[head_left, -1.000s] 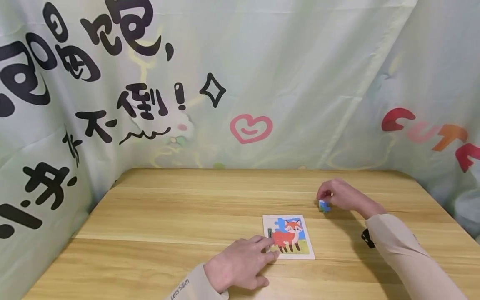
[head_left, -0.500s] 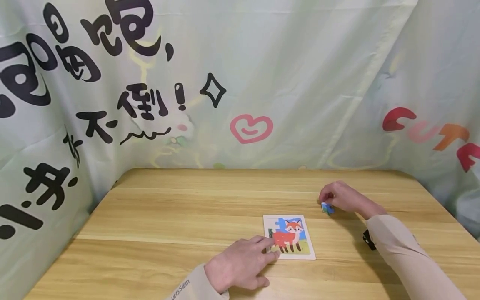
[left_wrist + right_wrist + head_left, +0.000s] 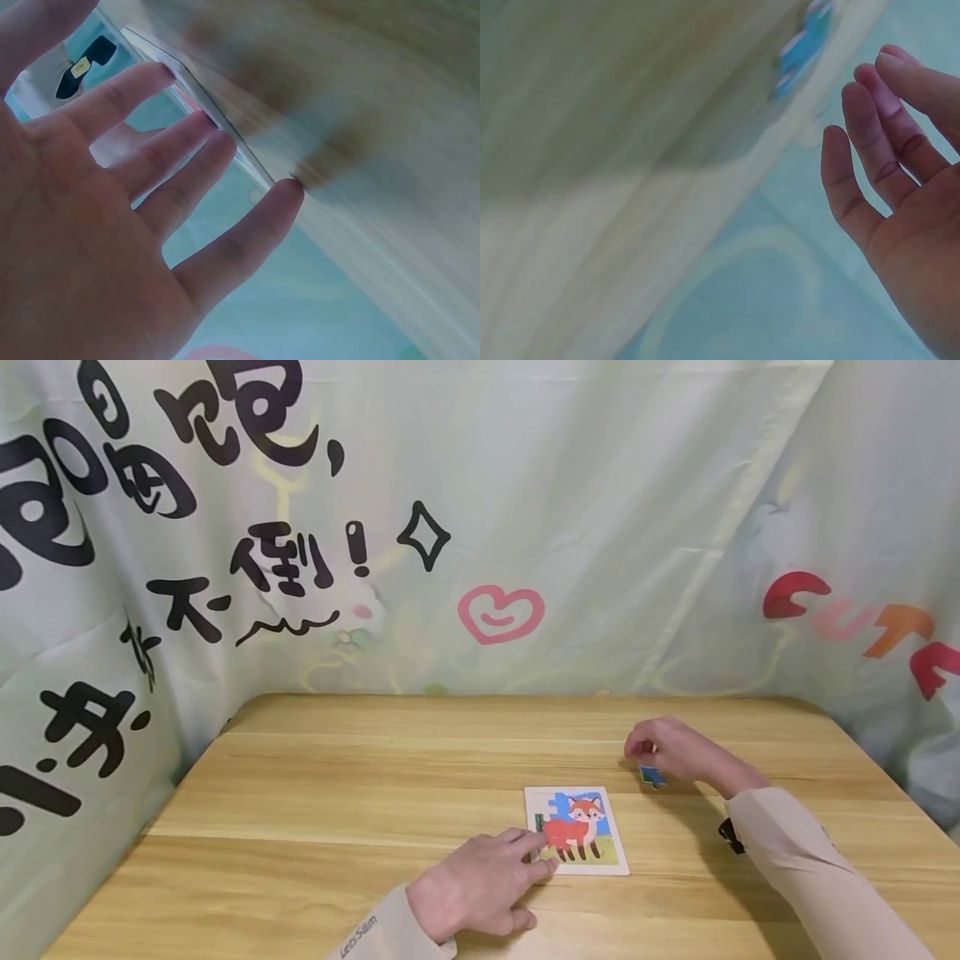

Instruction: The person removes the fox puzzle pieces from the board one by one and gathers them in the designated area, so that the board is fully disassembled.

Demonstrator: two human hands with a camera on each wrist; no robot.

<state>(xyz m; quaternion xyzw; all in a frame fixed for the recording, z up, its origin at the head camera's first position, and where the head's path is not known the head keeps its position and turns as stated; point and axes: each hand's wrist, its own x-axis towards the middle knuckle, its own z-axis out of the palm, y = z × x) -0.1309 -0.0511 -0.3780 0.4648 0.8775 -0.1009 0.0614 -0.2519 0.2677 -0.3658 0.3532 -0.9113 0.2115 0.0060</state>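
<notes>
A fox jigsaw puzzle (image 3: 588, 839) in a white-edged tray lies on the wooden table, its upper left corner pale without picture. My left hand (image 3: 483, 881) rests its outstretched fingertips on the puzzle's left edge; the left wrist view shows these fingers (image 3: 184, 180) spread along the board's rim. Farther right, a blue and green puzzle piece (image 3: 652, 777) lies on the table. My right hand (image 3: 675, 749) hovers just behind and above it. In the right wrist view, the loosely bent fingers (image 3: 866, 127) hold nothing and the blurred piece (image 3: 804, 49) is apart from them.
The wooden table (image 3: 322, 793) reaches back to a printed fabric curtain (image 3: 600, 527), which also hangs along both sides. A small black object (image 3: 731, 837) shows at the underside of the right sleeve (image 3: 802, 852).
My right hand has let go of the puzzle piece, which was tilted up under its fingers and now lies on the table. The hand has shifted slightly left. My left hand stays on the puzzle.
</notes>
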